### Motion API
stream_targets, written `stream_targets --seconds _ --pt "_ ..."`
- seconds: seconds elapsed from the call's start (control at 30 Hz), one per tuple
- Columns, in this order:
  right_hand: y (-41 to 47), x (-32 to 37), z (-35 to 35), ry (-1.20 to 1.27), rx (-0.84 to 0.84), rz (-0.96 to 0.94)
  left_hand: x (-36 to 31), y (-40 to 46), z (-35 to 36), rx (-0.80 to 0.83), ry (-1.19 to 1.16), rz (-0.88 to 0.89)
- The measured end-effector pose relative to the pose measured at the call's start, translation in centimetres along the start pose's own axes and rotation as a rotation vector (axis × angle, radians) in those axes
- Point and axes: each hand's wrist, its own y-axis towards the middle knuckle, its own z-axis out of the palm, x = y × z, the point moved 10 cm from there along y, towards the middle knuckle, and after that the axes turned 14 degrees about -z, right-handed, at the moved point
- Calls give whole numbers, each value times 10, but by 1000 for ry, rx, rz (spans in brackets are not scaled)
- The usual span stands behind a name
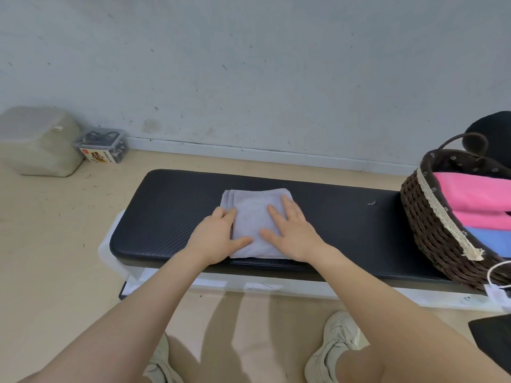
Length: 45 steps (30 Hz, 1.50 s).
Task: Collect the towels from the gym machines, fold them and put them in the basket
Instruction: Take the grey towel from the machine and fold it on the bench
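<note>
A light grey towel [250,217], folded into a small square, lies on the black padded bench [171,211]. My left hand [218,236] is at its left edge, fingers curled over the side and thumb on top. My right hand [290,230] lies flat and spread on the towel's right half. At the bench's right end stands a dark wicker basket [423,219] with a lace trim; a folded pink towel [475,194] and a blue towel [489,239] lie inside it.
A grey wall runs behind the bench. On the floor at the left stand a whitish plastic container [41,142] and a small clear box [103,146]. My shoes [337,344] are on the tan floor in front of the bench.
</note>
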Motion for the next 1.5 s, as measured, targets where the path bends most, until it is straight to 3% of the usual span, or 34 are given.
stream_targets --seconds 0.1,0.13,0.23,0.33,0.5,0.7,0.9,1.03,1.23,1.3,1.4,1.5 --pt "-11 -24 -29 183 -334 128 -12 -7 5 30 -90 29" --pt "-18 -33 -32 189 -375 186 -17 -9 5 34 -143 40" --pt "-29 -50 -24 108 -302 333 -24 -9 -9 -59 -144 45" --pt "-33 -53 -22 103 -285 389 -42 -5 -16 -160 131 102" --pt "-31 -49 -17 192 -240 399 -34 10 7 -1 348 -37" --pt "-30 -50 -10 427 -207 381 -33 19 8 16 338 -34" --pt "-22 -25 -14 840 -173 291 -34 26 12 120 298 -24" --pt "-11 20 -36 588 -174 108 -28 26 11 156 175 37" --pt "2 80 -43 400 -156 17 -4 20 2 260 -237 213" --pt "8 91 -39 359 -146 8 3 18 1 209 -229 193" --pt "15 98 -28 289 -133 -13 4 12 -2 13 -26 183" --pt "20 95 -19 188 -102 -45 7 6 -6 66 -242 205"
